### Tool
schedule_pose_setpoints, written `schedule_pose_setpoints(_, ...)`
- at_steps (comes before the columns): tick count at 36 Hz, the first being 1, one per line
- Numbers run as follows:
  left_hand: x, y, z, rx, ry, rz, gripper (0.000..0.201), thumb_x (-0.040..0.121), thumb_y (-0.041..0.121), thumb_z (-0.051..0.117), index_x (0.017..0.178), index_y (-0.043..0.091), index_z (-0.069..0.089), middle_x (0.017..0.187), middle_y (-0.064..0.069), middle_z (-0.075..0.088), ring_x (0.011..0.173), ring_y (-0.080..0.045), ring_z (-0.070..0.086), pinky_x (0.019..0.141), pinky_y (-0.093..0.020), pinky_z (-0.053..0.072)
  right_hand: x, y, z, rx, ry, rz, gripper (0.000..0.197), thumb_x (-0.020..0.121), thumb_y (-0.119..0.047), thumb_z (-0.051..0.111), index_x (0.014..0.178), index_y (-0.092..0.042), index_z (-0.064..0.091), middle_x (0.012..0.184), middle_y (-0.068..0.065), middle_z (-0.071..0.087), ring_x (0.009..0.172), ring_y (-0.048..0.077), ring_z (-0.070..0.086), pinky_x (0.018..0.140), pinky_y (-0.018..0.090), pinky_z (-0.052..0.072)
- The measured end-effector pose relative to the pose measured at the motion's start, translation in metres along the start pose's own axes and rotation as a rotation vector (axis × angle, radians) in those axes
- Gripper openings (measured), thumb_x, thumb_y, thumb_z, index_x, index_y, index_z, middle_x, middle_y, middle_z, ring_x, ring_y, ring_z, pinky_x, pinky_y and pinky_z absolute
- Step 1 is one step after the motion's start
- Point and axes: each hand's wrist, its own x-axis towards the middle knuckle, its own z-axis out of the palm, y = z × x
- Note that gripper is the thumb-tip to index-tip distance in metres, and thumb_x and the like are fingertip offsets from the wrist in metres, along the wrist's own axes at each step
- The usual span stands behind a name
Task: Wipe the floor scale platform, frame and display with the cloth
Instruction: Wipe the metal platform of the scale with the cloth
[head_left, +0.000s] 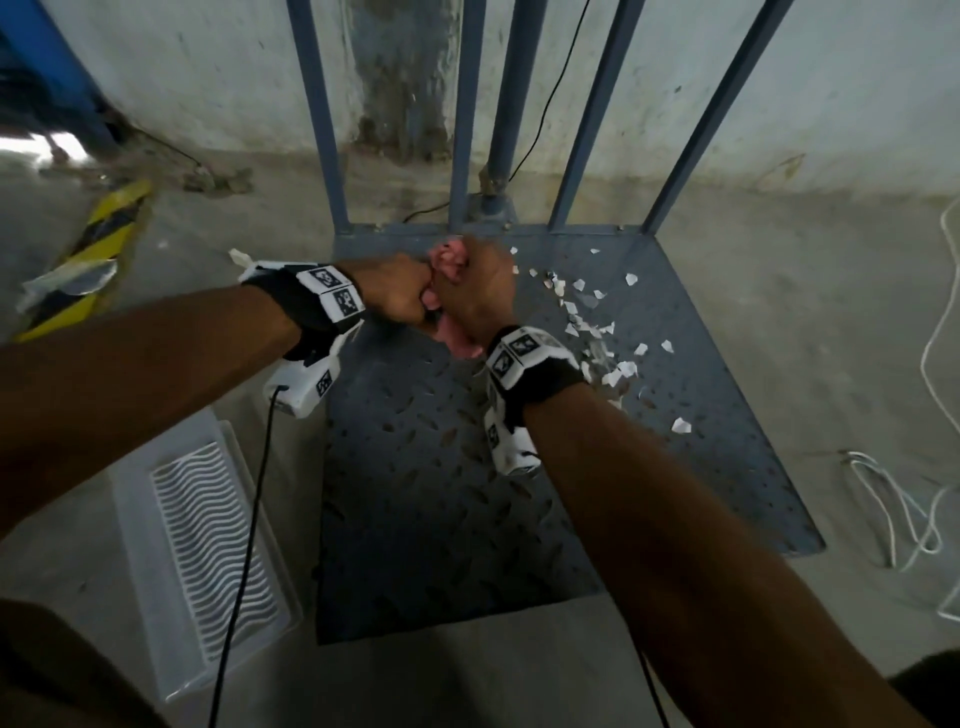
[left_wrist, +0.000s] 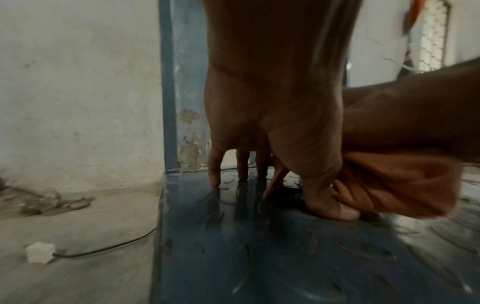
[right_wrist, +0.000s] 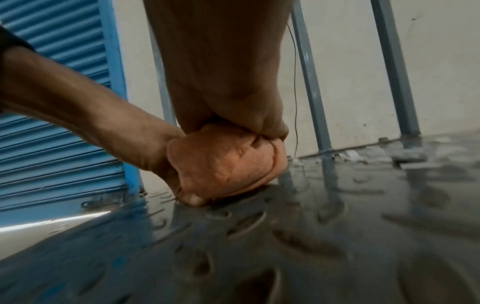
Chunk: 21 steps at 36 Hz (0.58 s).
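Observation:
The floor scale's blue-grey tread-plate platform (head_left: 467, 493) lies on the concrete floor, with its upright frame bars (head_left: 317, 104) at the far edge. Both hands meet over the far middle of the platform on a bunched pink cloth (head_left: 451, 255). My right hand (head_left: 480, 291) grips the wad (right_wrist: 223, 164) from above and holds it against the plate. My left hand (head_left: 408, 301) comes in from the left. Its thumb (left_wrist: 327, 201) pinches the cloth's lower edge, and its other fingers (left_wrist: 215, 176) point down and touch the plate. The display is out of view.
Several torn white paper scraps (head_left: 587, 312) lie on the platform's far right. A clear plastic tray (head_left: 208, 545) sits on the floor to the left, a yellow-black strip (head_left: 98, 239) beyond it. White cable (head_left: 909, 519) loops on the right. A blue shutter (right_wrist: 52, 123) stands at the left.

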Motion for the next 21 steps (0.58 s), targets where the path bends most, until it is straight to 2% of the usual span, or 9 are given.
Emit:
schedule_pose_setpoints(3, 0.000, -0.007, 0.007, -0.015, 0.028, 0.036, 0.040, 0.088, 0.040, 0.073, 0.117, 0.012, 0.069, 0.118, -0.014, 0.066, 0.092, -0.024, 0.056, 0.079, -0.027, 0.036, -0.006, 0.015, 0.008, -0.056, 0.005, -0.001, 0.032, 0.078, -0.033, 0.071, 0.099, -0.009, 0.067, 0.102, 0.016, 0.067, 0.094, 0.037, 0.064, 0.078, 0.041, 0.054)
schedule_pose_setpoints(5, 0.002, -0.009, 0.009, -0.049, 0.023, 0.077, 0.056, 0.086, 0.049, 0.074, 0.131, 0.019, 0.062, 0.133, -0.010, 0.060, 0.110, -0.030, 0.058, 0.088, -0.030, 0.041, -0.005, 0.023, 0.005, -0.111, 0.004, -0.045, 0.028, 0.079, -0.027, 0.071, 0.098, -0.008, 0.067, 0.101, 0.018, 0.065, 0.091, 0.039, 0.063, 0.075, 0.041, 0.051)
schedule_pose_setpoints(8, 0.004, -0.013, 0.004, -0.006, -0.020, 0.059, 0.089, 0.082, 0.060, 0.073, 0.154, 0.019, 0.039, 0.156, -0.009, 0.040, 0.138, -0.032, 0.042, 0.113, -0.039, 0.035, 0.008, 0.038, -0.008, -0.159, 0.036, -0.031, 0.025, 0.078, -0.029, 0.065, 0.095, -0.010, 0.067, 0.100, 0.019, 0.068, 0.090, 0.041, 0.065, 0.074, 0.041, 0.051)
schedule_pose_setpoints(10, 0.007, -0.016, 0.004, 0.002, -0.043, 0.017, 0.098, 0.082, 0.060, 0.073, 0.159, 0.018, 0.029, 0.163, -0.008, 0.028, 0.147, -0.030, 0.031, 0.119, -0.038, 0.027, 0.018, 0.048, -0.018, -0.167, 0.050, 0.025, 0.031, 0.080, -0.033, 0.062, 0.099, -0.009, 0.067, 0.105, 0.020, 0.067, 0.096, 0.042, 0.064, 0.078, 0.042, 0.051)
schedule_pose_setpoints(12, 0.008, -0.015, 0.005, -0.022, -0.054, 0.009, 0.101, 0.082, 0.059, 0.074, 0.160, 0.019, 0.024, 0.165, -0.007, 0.023, 0.149, -0.029, 0.027, 0.121, -0.037, 0.023, 0.024, 0.055, -0.026, -0.154, 0.038, 0.085, 0.033, 0.081, -0.030, 0.067, 0.105, -0.008, 0.066, 0.111, 0.018, 0.067, 0.102, 0.041, 0.063, 0.083, 0.043, 0.052)
schedule_pose_setpoints(14, 0.008, -0.014, 0.006, -0.035, -0.039, -0.004, 0.099, 0.082, 0.058, 0.075, 0.160, 0.019, 0.026, 0.164, -0.007, 0.027, 0.147, -0.030, 0.031, 0.119, -0.038, 0.026, 0.026, 0.052, -0.028, -0.101, 0.039, 0.116, 0.037, 0.076, -0.031, 0.070, 0.106, -0.009, 0.067, 0.109, 0.015, 0.070, 0.102, 0.038, 0.066, 0.084, 0.043, 0.055)
schedule_pose_setpoints(16, 0.009, -0.014, 0.006, -0.066, -0.017, -0.001, 0.091, 0.078, 0.057, 0.079, 0.153, 0.022, 0.041, 0.154, -0.007, 0.043, 0.136, -0.032, 0.045, 0.111, -0.038, 0.036, 0.027, 0.040, -0.024, -0.019, 0.058, 0.087, 0.041, 0.070, -0.036, 0.066, 0.103, -0.012, 0.069, 0.103, 0.012, 0.072, 0.096, 0.033, 0.068, 0.081, 0.043, 0.058)
schedule_pose_setpoints(19, 0.013, -0.017, 0.006, -0.097, 0.039, 0.028, 0.074, 0.062, 0.062, 0.085, 0.124, 0.029, 0.064, 0.121, 0.001, 0.066, 0.107, -0.027, 0.064, 0.091, -0.033, 0.048, 0.030, 0.012, -0.009, -0.008, 0.038, -0.018, 0.025, 0.074, -0.030, 0.066, 0.093, -0.014, 0.069, 0.094, 0.007, 0.072, 0.087, 0.026, 0.068, 0.075, 0.034, 0.057)
schedule_pose_setpoints(21, 0.014, -0.016, 0.003, -0.141, 0.079, 0.018, 0.057, 0.058, 0.053, 0.091, 0.106, 0.031, 0.070, 0.102, 0.007, 0.069, 0.094, -0.019, 0.064, 0.082, -0.026, 0.045, 0.032, -0.005, -0.001, -0.017, 0.029, -0.087, 0.016, 0.077, -0.025, 0.065, 0.088, -0.013, 0.069, 0.090, 0.010, 0.071, 0.086, 0.028, 0.068, 0.075, 0.036, 0.057)
